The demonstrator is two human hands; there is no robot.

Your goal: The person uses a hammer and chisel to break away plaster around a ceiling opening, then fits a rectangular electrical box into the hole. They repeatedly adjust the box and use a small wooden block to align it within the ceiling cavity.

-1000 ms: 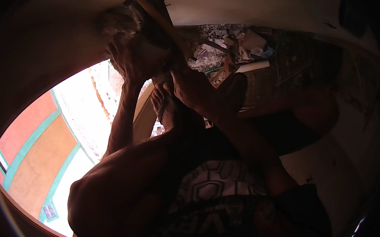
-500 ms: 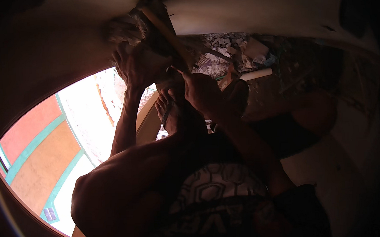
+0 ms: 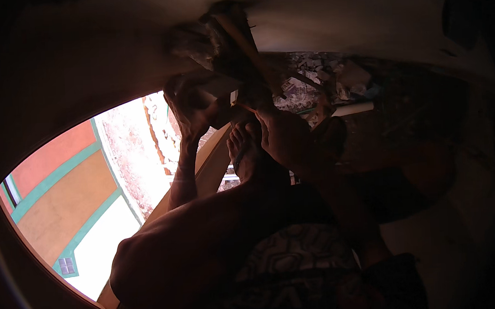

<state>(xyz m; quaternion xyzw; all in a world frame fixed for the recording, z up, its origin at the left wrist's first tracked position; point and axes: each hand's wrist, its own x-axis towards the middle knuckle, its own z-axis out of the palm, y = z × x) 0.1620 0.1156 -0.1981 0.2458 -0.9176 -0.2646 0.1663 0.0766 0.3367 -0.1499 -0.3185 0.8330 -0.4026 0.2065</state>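
My left hand [image 3: 188, 104] is closed around a dark, flat-faced block [image 3: 216, 89], its fingers bent over the far left side. A narrow bright face shows at the block's right end. My right hand [image 3: 284, 134] is closed on a thin stick-like tool [image 3: 245, 106], whose tip points left at that bright end. Too little light falls here to tell the tool's kind. Just below the block rests my bare foot [image 3: 246, 149]. Beyond both hands stands a rough dark wooden piece [image 3: 227, 35], with a long brown strip [image 3: 247, 42] slanting across it.
Rubble and crumpled scraps [image 3: 305, 87] lie at the far right, beside a pale tube [image 3: 354, 109]. A wooden board [image 3: 203, 165] runs along the bright opening on the left. Outside is an orange wall with green bands [image 3: 70, 186]. My bent legs fill the near side.
The whole view has shifted, so most things sit lower and further right. My left hand still holds the block, whose bright end now shows more; the tool's tip is close to it.
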